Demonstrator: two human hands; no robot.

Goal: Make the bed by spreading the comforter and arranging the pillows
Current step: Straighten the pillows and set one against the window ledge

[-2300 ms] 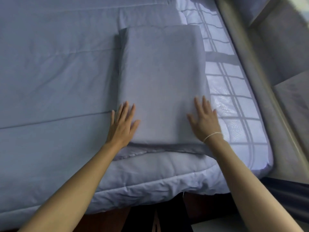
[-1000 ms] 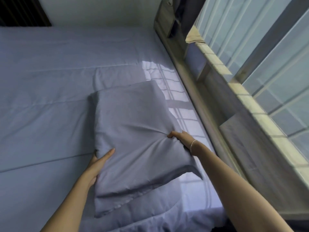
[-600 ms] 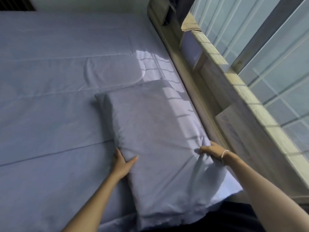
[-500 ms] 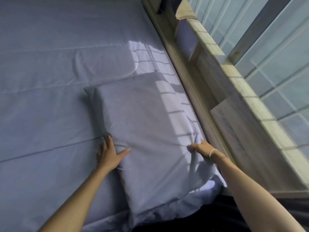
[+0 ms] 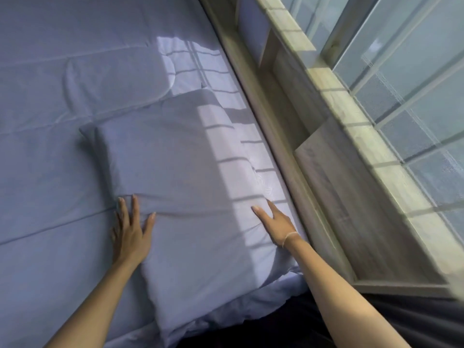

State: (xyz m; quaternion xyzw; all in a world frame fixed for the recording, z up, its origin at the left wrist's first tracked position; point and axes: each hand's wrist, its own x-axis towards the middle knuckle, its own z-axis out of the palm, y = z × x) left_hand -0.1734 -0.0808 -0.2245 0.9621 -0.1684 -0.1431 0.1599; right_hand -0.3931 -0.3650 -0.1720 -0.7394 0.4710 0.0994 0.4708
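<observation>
One pillow (image 5: 180, 187) on one comforter (image 5: 50, 151), left hand (image 5: 130, 234) and right hand (image 5: 276, 224) flat, unclenched.

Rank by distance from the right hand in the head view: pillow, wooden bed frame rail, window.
From the right hand:
1. Pillow, directly under the palm, touching.
2. Wooden bed frame rail, just to its right.
3. Window, farthest, beyond the ledge at upper right.

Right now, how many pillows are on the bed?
1. The pillow lies flat on the comforter, near the window side, with the left hand and right hand pressing on it. Others may be out of view.
</observation>
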